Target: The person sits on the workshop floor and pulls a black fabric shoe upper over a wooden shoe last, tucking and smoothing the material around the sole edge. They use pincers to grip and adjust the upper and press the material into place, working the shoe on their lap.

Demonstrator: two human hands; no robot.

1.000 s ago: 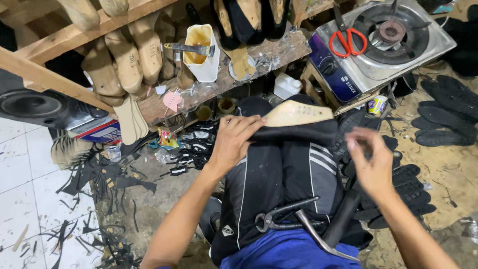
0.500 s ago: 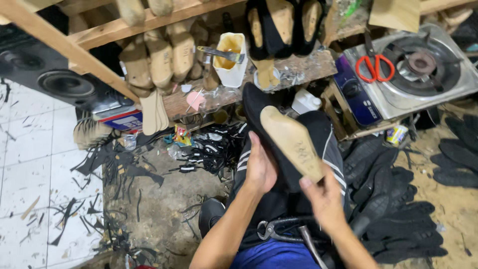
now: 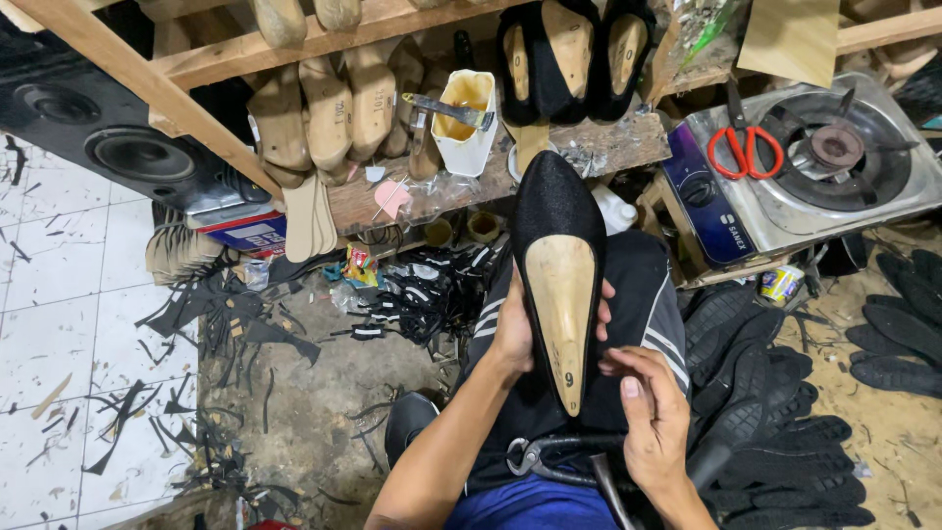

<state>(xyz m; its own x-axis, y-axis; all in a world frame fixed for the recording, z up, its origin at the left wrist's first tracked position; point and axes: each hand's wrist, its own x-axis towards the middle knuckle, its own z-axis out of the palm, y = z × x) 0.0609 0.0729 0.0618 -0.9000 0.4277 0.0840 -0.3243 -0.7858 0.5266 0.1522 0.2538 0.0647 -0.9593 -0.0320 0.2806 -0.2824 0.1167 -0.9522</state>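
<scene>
Shoe last (image 3: 561,294), sole up in its black upper, clasped from beneath by left hand (image 3: 518,329) for steadiness; right hand (image 3: 655,417) loose-fingered at heel, pincers (image 3: 549,459) below.

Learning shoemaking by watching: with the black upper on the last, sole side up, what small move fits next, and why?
Probably take up the pincers on the lap: the left hand steadies the lasted shoe, while the right hand is empty beside its heel.

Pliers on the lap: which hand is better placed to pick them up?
Probably the right hand: it hovers just above the pliers, fingers loose. The left hand is cupped behind the black shoe on its wooden last, supporting it.
</scene>
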